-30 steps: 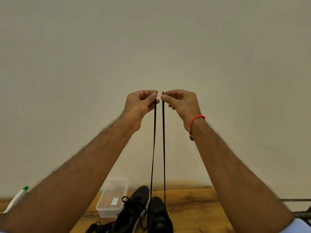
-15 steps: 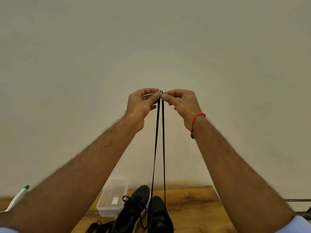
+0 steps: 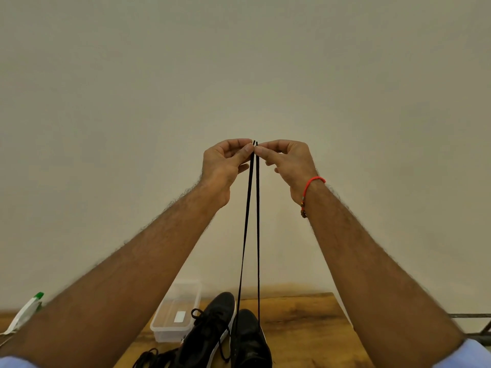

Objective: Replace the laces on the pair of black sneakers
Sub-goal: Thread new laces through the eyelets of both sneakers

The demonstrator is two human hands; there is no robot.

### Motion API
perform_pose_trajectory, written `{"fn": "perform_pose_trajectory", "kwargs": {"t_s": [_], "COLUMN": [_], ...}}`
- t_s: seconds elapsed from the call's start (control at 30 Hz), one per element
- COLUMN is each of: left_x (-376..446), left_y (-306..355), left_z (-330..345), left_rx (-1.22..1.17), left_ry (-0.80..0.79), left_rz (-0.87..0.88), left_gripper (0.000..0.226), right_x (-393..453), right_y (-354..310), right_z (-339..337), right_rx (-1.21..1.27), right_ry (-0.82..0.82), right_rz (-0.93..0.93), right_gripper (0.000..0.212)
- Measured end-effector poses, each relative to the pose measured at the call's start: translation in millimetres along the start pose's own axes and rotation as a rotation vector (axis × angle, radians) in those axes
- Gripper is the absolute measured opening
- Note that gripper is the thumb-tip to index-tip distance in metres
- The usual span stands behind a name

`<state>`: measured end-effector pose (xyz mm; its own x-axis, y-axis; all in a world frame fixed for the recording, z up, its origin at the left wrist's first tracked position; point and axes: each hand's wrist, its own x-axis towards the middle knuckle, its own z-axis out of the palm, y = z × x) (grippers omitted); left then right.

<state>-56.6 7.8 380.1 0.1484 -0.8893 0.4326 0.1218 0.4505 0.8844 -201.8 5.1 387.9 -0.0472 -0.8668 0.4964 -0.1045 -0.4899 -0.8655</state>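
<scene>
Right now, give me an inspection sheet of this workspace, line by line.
Surface: brown wooden table, against a plain wall.
Job's things: two black sneakers; black lace runs taut from the right sneaker to both hands.
Clutter: clear plastic box; loose black lace; white bottle with green cap.
Hands: left hand and right hand each pinch a lace tip.
Cables: nothing seen.
Surroundings: dark metal bar.

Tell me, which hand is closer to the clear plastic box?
Left. The left hand is up above the clear plastic box; the right hand is farther over, past both lace ends.
</scene>
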Motion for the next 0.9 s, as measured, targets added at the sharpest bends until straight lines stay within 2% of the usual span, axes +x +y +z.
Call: {"fn": "perform_pose_trajectory", "kwargs": {"t_s": [0.47, 0.9], "left_x": [0.3, -3.5], "left_y": [0.9, -2.8], "left_z": [1.1, 7.4], "left_rx": [0.024, -0.064], "left_ry": [0.027, 0.067], "left_rz": [-0.040, -0.130], "left_gripper": [0.021, 0.019], "right_x": [3.3, 1.3], "right_y": [-2.3, -2.8], "right_z": [-1.1, 1.0], "right_rx": [-0.007, 0.008], "right_ry": [-0.004, 0.009], "right_rz": [-0.009, 0.019], "right_gripper": [0.014, 0.013]}}
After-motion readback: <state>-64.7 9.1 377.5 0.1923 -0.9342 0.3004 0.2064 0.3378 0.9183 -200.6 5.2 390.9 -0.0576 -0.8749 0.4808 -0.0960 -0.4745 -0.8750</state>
